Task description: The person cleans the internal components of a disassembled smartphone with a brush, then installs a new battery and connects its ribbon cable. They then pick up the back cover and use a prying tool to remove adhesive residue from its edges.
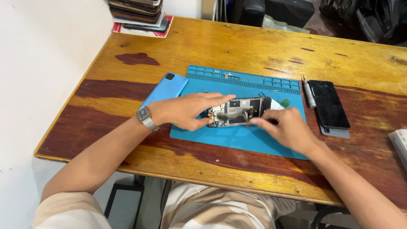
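The left hand [186, 111] has its fingers [220, 98] spread partly open and laid over the near end of an opened phone [239, 111], thumb curled under at the phone's lower edge, so the phone is pinned between thumb and fingertips rather than lifted. The right hand [286, 127] comes in from the other side with its fingers drawn close together, pinching what seems to be a thin dark tool at the phone's middle (the tip is blurred, so what exactly it grips cannot be told). The opened phone lies flat with its back cover off, circuit board and metal shields showing, roughly in the centre of a blue work mat [237, 140], between the two hands.

A wristwatch [145, 117] with a metal band sits on the left wrist. Just beside that wrist, a light blue back cover [167, 88] with a camera cut-out rests partly on the mat's left edge. The mat's far edge carries a row of small tray compartments. To the right of the mat a slim metal screwdriver [308, 92] lies next to a black phone [329, 104], which rests on a grey slab. All of it stands on a wooden counter [237, 46], with a stack of phones [137, 12] at its far left corner.
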